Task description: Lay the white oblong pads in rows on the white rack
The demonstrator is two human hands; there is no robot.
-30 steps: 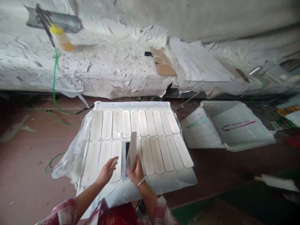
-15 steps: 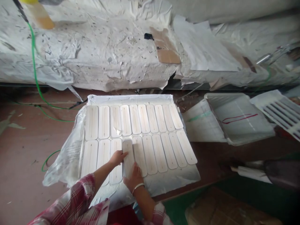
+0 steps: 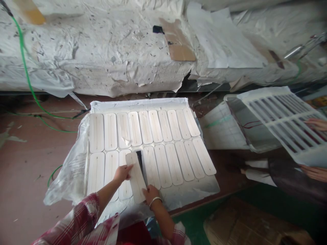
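Two rows of pale rounded strips, each with a thin centre line, lie on a white-covered board (image 3: 163,104). One greyish strip (image 3: 136,178) is tilted and lifted out of the front row, leaving a dark gap (image 3: 139,160) beside it. My left hand (image 3: 123,173) grips its upper left edge. My right hand (image 3: 151,195), with a white bangle at the wrist, grips its lower right end.
A bench (image 3: 97,51) under stained white sheeting runs along the back. To the right, another person's hands (image 3: 315,173) hold a slatted white panel (image 3: 283,119) over a white bin (image 3: 258,134). A green hose (image 3: 25,68) hangs at left; a cardboard box (image 3: 250,221) sits front right.
The greyish strip has tilted and come up from its slot, showing the dark gap. My right hand has moved slightly right and down. The slatted panel has shifted left over the bin.
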